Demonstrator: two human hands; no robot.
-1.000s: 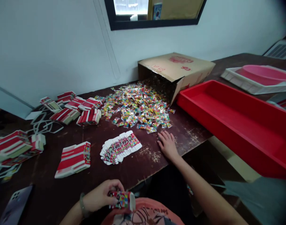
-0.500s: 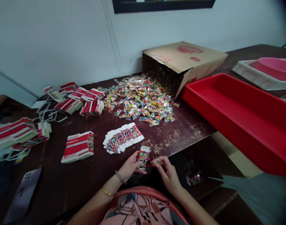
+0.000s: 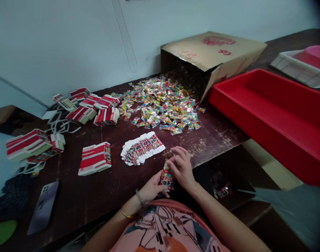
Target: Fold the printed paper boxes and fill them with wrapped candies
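Note:
My left hand [image 3: 155, 186] grips a small printed candy box [image 3: 166, 176] just off the table's front edge, close to my body. Over the box's top end is my right hand [image 3: 183, 167], its thumb and bent fingers pinching there. Those fingers cover the top flap, and no candy packet shows in them. Beyond my hands lies a fanned row of flat small boxes [image 3: 143, 148], printed with white flaps. Farther back spreads a heap of clear-wrapped colourful candy packets [image 3: 162, 105].
A cardboard box [image 3: 215, 49] lies on its side behind the heap. To the right, a red tray [image 3: 275, 105] juts past the table edge. Bundles of red-and-white cartons [image 3: 95, 159] and a phone [image 3: 43, 206] lie left. Below right stands an open box with packets [image 3: 221, 187].
My right hand has moved from beside the small box, where it held a candy packet, onto its top end. The packet and white flap no longer show. The camera view has tilted down.

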